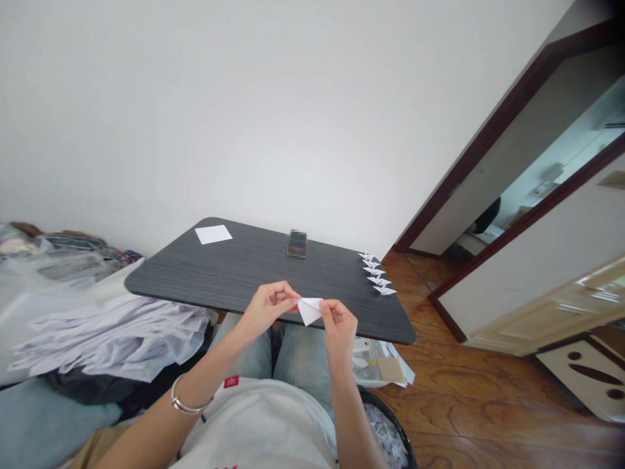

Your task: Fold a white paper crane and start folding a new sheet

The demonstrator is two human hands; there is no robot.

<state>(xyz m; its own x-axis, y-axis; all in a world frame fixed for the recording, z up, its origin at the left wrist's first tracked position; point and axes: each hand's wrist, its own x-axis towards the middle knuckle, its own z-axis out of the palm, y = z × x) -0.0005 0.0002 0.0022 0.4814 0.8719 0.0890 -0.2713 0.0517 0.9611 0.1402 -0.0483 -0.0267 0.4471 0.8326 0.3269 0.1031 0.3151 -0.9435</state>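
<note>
A small white folded paper (309,309) is pinched between both hands just above the near edge of a dark grey table (229,273). My left hand (268,304) grips its left corner with closed fingers. My right hand (338,324) pinches its right side. A silver bangle (185,404) sits on my left wrist. Several finished white folded paper shapes (375,273) lie in a row along the table's right edge. A flat white square sheet (213,234) rests at the far left corner.
A dark phone (297,244) lies at the table's far middle. Piled clothes and white fabric (107,332) fill the left side. Papers and a bin (385,417) sit by my right leg on the wooden floor. An open doorway (512,208) is at the right.
</note>
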